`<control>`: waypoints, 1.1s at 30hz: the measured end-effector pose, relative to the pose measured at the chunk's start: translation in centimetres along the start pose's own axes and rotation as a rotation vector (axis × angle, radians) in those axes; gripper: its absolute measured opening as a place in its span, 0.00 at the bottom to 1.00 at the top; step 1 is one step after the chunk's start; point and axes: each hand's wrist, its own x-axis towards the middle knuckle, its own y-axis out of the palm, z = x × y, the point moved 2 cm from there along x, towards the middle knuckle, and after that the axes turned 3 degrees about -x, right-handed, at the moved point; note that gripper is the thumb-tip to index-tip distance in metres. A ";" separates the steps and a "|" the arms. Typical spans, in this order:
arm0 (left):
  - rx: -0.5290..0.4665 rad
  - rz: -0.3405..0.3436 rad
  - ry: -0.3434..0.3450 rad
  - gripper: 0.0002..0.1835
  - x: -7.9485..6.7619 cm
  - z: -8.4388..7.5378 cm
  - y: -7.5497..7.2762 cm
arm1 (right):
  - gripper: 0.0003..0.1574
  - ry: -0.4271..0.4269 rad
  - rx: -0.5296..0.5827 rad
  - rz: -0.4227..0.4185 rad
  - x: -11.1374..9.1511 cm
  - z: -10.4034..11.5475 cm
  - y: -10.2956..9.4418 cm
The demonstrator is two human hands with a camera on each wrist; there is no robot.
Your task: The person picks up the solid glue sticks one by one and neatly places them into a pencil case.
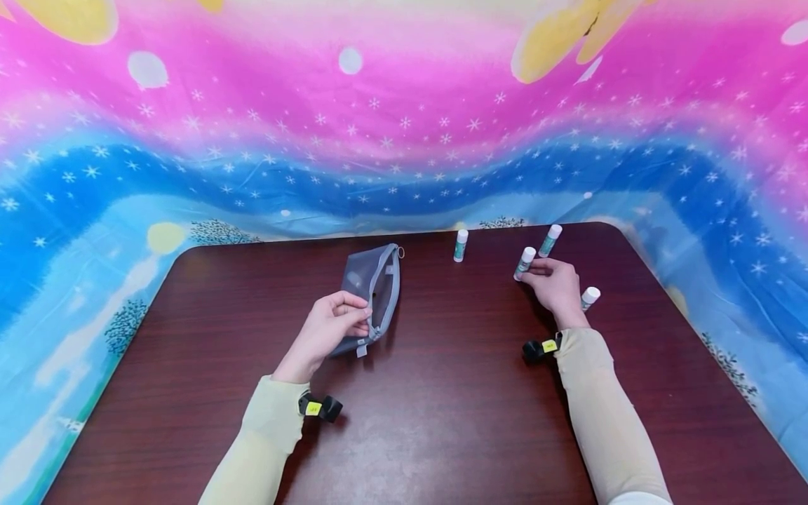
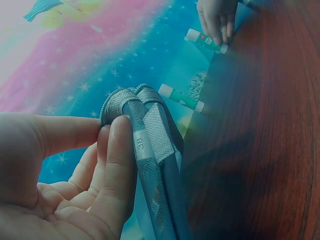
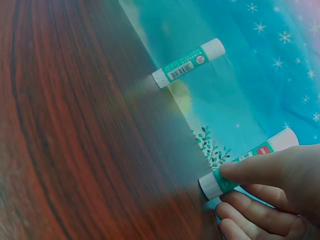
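An unzipped grey mesh pouch [image 1: 361, 272] on the dark-red wooden desk [image 1: 435, 400] is pinched by the left hand [image 1: 328, 326]; to its right, a green-and-white cylindrical glue stick [image 1: 525, 262] is gripped by the right hand [image 1: 557, 286].

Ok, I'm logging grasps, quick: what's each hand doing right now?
Left hand: closed, pinching the grey pouch at its edge.
Right hand: closed, holding a glue stick.
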 end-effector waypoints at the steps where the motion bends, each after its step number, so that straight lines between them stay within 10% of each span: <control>1: 0.001 0.002 0.000 0.12 0.0 0.0 0.0 | 0.25 0.001 0.000 0.000 0.0 0.0 0.0; 33: 0.012 0.011 0.001 0.10 0.0 0.0 -0.1 | 0.26 -0.065 0.032 -0.115 -0.6 1.4 -0.7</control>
